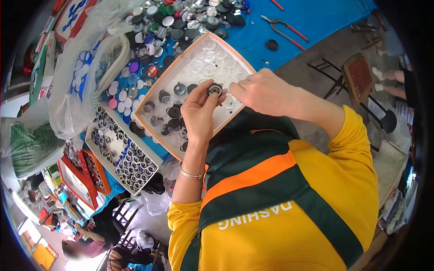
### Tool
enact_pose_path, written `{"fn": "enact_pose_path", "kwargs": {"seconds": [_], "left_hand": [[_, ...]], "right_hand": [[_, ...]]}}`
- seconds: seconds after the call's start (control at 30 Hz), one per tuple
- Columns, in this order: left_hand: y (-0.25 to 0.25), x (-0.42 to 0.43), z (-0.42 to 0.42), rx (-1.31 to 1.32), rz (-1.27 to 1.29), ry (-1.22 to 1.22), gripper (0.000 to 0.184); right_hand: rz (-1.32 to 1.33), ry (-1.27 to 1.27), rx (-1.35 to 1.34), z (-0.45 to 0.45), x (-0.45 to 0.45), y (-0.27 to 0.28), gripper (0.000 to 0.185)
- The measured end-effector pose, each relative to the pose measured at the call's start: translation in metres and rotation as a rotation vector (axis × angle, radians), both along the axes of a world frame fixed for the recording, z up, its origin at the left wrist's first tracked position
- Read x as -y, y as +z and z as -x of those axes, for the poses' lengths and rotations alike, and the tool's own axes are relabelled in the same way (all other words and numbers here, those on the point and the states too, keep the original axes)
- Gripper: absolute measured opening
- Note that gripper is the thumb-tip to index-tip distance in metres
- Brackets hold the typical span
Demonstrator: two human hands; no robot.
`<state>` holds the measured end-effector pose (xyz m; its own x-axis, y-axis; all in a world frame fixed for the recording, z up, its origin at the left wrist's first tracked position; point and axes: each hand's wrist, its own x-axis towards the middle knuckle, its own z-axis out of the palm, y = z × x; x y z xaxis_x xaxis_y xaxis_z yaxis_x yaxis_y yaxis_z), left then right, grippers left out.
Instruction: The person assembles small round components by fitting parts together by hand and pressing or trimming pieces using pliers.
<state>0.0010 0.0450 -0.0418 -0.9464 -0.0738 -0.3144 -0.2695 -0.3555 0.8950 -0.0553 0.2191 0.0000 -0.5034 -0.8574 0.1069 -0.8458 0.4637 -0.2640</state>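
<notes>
Fingers (198,93) of the left hand (200,110) are grasping a small round black piece with a pale ring (214,89); the right hand (260,92) is pinching at its edge, though what those fingertips are gripping is too small to tell; both are working above a shallow orange-rimmed cardboard box (156,136), where clear discs (209,68) and round black pieces (173,112) are lying; red-handled metal pliers (296,33) are resting beyond, on the blue-covered worktop (327,16).
</notes>
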Motion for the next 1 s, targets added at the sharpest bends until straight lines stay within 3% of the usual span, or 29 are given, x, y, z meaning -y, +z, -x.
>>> {"fn": "enact_pose_path", "kwargs": {"seconds": [0.23, 0.33, 0.47, 0.57, 0.67, 0.73, 0.87, 0.9, 1.0], "left_hand": [[0.005, -0.006, -0.003, -0.016, -0.038, -0.026, 0.03], [0.009, -0.01, -0.005, -0.045, 0.062, -0.022, 0.025], [-0.001, -0.015, -0.011, -0.102, 0.33, -0.054, 0.023], [-0.006, -0.011, -0.009, -0.178, 0.628, -0.064, 0.02], [-0.006, 0.007, -0.001, -0.113, 0.43, -0.014, 0.023], [0.002, 0.008, 0.0, -0.114, 0.421, -0.029, 0.022], [0.013, 0.007, 0.003, -0.174, 0.397, -0.043, 0.022], [0.019, 0.006, 0.004, -0.202, 0.37, -0.012, 0.02], [0.026, 0.011, 0.006, -0.312, 0.371, 0.017, 0.017]], "right_hand": [[0.017, -0.082, 0.061, -0.008, -0.001, 0.004, 0.009], [-0.007, -0.004, -0.023, -0.007, -0.001, 0.001, 0.007], [-0.08, 0.14, -0.254, -0.004, -0.006, -0.004, 0.007], [0.107, 0.081, -0.264, 0.003, -0.015, -0.021, 0.009], [0.281, -0.352, -0.238, 0.024, -0.031, -0.036, 0.011], [0.246, -0.537, -0.229, 0.039, -0.042, -0.069, 0.011], [0.307, -0.569, -0.234, 0.045, -0.037, -0.091, 0.018], [0.257, -0.549, -0.178, 0.047, -0.037, -0.085, 0.022], [0.458, -0.505, -0.031, 0.049, -0.038, -0.056, 0.04]]}}
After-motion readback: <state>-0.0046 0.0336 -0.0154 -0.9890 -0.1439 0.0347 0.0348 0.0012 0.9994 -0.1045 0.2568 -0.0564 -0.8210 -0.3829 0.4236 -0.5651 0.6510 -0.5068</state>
